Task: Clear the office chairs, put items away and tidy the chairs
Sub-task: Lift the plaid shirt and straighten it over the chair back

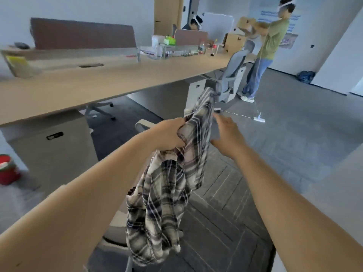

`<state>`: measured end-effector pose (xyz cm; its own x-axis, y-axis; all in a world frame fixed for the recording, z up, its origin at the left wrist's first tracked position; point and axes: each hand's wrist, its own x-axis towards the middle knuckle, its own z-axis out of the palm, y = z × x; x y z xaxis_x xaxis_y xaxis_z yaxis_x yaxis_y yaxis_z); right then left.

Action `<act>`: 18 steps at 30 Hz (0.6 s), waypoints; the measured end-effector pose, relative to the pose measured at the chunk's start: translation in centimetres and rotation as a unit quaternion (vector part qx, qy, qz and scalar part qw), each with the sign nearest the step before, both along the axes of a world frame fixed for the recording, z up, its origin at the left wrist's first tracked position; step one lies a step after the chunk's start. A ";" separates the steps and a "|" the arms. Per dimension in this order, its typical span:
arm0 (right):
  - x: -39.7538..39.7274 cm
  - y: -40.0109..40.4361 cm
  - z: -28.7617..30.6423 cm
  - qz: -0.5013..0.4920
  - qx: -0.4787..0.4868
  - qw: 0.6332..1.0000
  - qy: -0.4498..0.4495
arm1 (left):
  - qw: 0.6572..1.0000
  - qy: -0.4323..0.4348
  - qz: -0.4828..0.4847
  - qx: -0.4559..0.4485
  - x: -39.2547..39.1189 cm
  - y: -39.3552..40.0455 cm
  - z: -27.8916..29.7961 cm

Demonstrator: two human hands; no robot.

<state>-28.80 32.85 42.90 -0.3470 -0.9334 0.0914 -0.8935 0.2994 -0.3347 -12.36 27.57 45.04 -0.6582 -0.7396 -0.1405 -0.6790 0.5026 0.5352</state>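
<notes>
A plaid shirt in cream, grey and dark blue hangs in the air in front of me. My left hand grips it by a bunched part near its top, and the rest droops down below. My right hand is just right of the shirt with fingers spread, touching or nearly touching the cloth's edge. Under the shirt, a grey office chair shows only partly. A second grey office chair stands at the desk's far end.
A long wooden desk runs along the left, with cabinets beneath and bottles and boxes at its far end. A red bucket sits on the floor at left. One person stands at right holding a cardboard box; a power strip lies on the carpet.
</notes>
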 end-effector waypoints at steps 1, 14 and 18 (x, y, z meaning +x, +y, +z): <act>-0.1 -0.6 -0.1 0.017 0.002 1.000 0.017 | 1.000 -0.006 0.007 0.004 0.6 0.2 0.2; 2.6 -3.0 0.8 0.188 -0.033 0.971 0.144 | 0.976 -0.073 0.163 -0.125 4.0 3.8 0.4; 4.0 -2.9 0.8 0.216 -0.053 0.964 0.147 | 0.936 -0.122 0.217 -0.247 5.2 3.7 -1.8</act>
